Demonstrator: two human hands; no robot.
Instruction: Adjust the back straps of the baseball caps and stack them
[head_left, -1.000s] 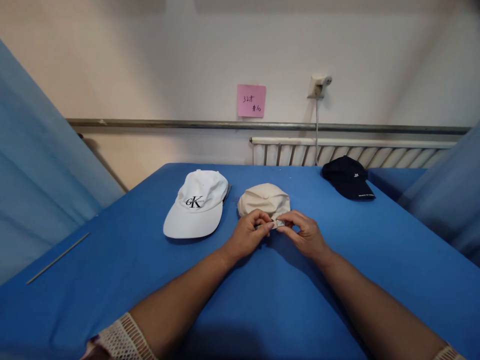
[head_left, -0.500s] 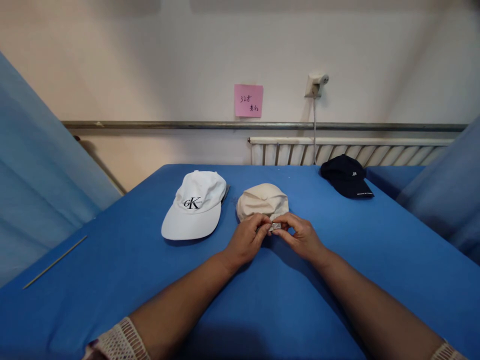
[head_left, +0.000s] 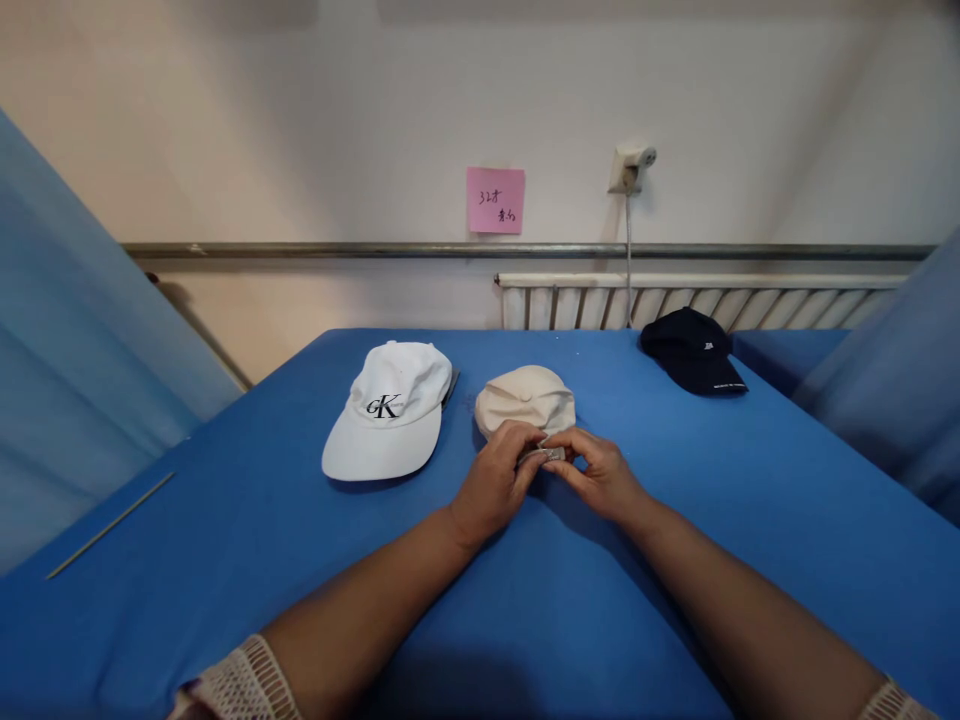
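Observation:
A beige baseball cap (head_left: 527,392) sits crown up on the blue-covered table, its near edge at my fingers. My left hand (head_left: 498,474) is closed in a pinch on the cap's back strap. From the other side my right hand (head_left: 596,467) pinches the same strap. Between the fingertips shows a small greyish buckle (head_left: 553,454) with faint markings too small to read. My fingers hide much of the strap. To the left lies a white cap (head_left: 391,410) with black "CK" lettering, its brim facing me.
A dark navy cap (head_left: 690,350) lies at the table's far right edge. A thin stick (head_left: 111,525) rests on the blue sheet (head_left: 300,580) at left. Behind are a radiator (head_left: 585,303), a rail and a socket (head_left: 628,172) with a cord. Blue curtains (head_left: 67,380) hang on both sides.
The small buckle has tilted between my fingertips and its face shows less. My left fingers have shifted slightly over the strap. The other caps have not moved.

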